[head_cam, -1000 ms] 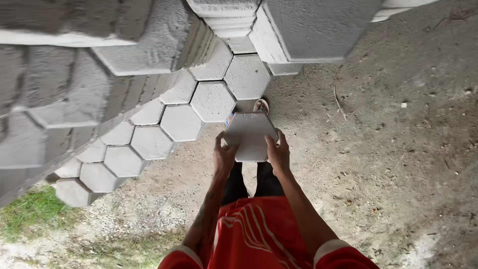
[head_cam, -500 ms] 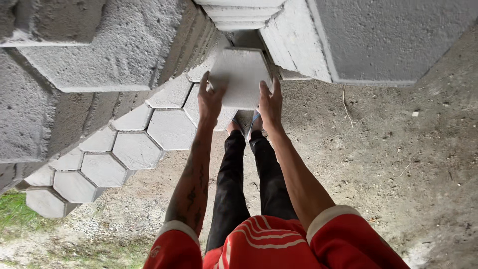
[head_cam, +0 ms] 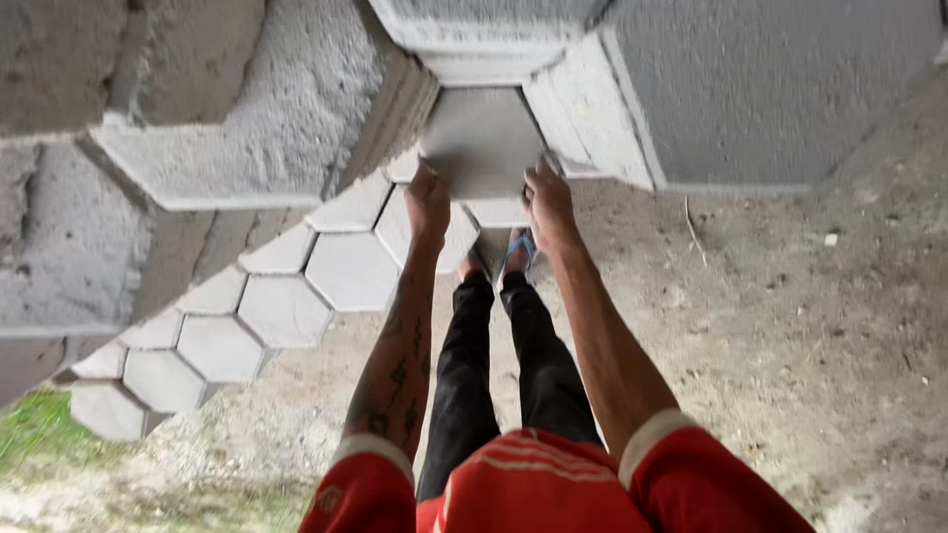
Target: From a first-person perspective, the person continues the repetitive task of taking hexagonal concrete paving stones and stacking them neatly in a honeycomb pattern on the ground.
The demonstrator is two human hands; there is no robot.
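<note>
Both hands carry one grey hexagonal paver point(head_cam: 481, 138), held out in front at arm's length, at 12 o'clock from the body. Left hand point(head_cam: 428, 202) clamps its left edge, fingers wrapped over the rim; right hand point(head_cam: 549, 202) clamps the right edge the same way. Grip on each side is closed tight on the block, which sits between the palms, flat face toward the camera.

Block is raised close to the stacked grey concrete blocks point(head_cam: 750, 89) at 1 o'clock and the rough block pile point(head_cam: 237, 99) at 10 o'clock. A row of laid hexagonal pavers point(head_cam: 281, 306) runs from 11 o'clock down to 8 o'clock. Bare dirt ground point(head_cam: 790, 326) at 3 o'clock, a patch of grass point(head_cam: 35, 434) at 8 o'clock. Black trousers point(head_cam: 494, 365), sandalled feet point(head_cam: 499, 252) under the block, red shirt point(head_cam: 533, 489) at 6 o'clock
</note>
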